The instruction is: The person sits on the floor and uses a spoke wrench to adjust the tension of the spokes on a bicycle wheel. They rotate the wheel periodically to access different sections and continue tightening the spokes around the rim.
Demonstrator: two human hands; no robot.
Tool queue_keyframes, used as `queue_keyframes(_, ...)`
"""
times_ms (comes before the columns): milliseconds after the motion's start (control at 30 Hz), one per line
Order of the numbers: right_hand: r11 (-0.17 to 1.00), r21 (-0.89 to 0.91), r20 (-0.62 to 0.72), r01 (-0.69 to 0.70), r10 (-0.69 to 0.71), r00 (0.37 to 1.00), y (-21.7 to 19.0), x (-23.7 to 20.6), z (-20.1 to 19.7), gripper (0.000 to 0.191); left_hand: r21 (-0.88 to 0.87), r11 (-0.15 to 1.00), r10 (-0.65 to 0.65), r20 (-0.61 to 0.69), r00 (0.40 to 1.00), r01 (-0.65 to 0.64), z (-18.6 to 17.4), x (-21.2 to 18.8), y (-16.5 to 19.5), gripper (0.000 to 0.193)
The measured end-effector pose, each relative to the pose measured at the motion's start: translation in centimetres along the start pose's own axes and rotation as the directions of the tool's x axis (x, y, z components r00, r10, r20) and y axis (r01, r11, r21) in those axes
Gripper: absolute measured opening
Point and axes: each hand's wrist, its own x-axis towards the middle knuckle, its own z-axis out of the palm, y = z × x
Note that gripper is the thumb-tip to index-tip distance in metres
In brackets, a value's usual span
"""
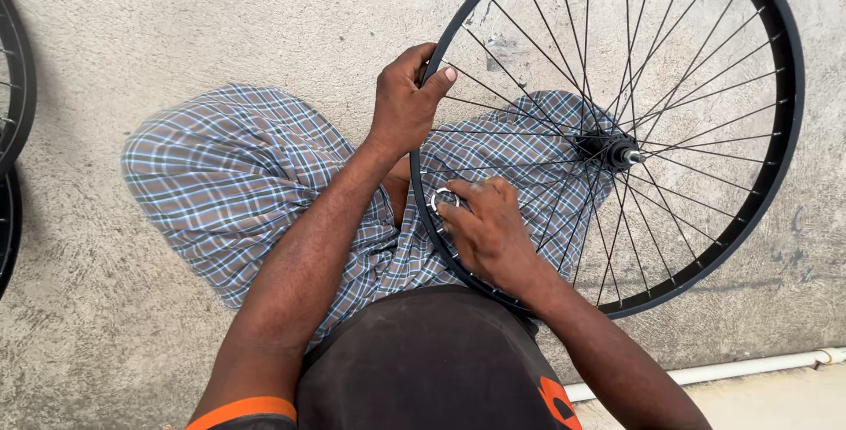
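The bicycle wheel (705,218) stood upright across the person's lap, hub (606,148) right of centre. Left hand (404,104) gripped the rim up top; right hand (489,232), just below, pinched a small metal tool (442,199) against it.

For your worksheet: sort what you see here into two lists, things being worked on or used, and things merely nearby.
In use:
- bicycle wheel, its rim gripped by the left hand
- small round metal tool, held at the rim by the right hand
- hub and spokes

Merely nearby:
- other wheels at the left edge
- white pipe on the concrete floor
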Motion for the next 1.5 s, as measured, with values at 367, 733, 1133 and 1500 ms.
queue_keyframes(367,0.958,-0.163,0.318,-0.237,0.279,0.906,1.6,1.4,1.8,0.018,0.029,0.999,-0.039,-0.027,0.999,0.04,0.5,-0.5,-0.3,0.042)
queue_keyframes(733,0.976,0.004,0.454,-0.219,0.193,0.87,2.9,1.3,-0.4,0.043,0.001,1.0,-0.007,0.012,1.0,0.007,0.4,-0.4,-0.8,0.041)
queue_keyframes(1133,0.903,0.156,0.316,-0.4,0.338,0.886,4.4,2.7,0.3,0.013,-0.033,0.999,-0.024,0.027,0.999,0.025,0.4,-0.5,-0.7,0.042)
queue_keyframes(1500,0.858,0.085,0.498,-0.507,0.404,0.767,3.1,5.9,-0.4,0.037,-0.07,0.997,-0.028,0.025,0.999,0.03,0.4,-0.8,-0.4,0.043)
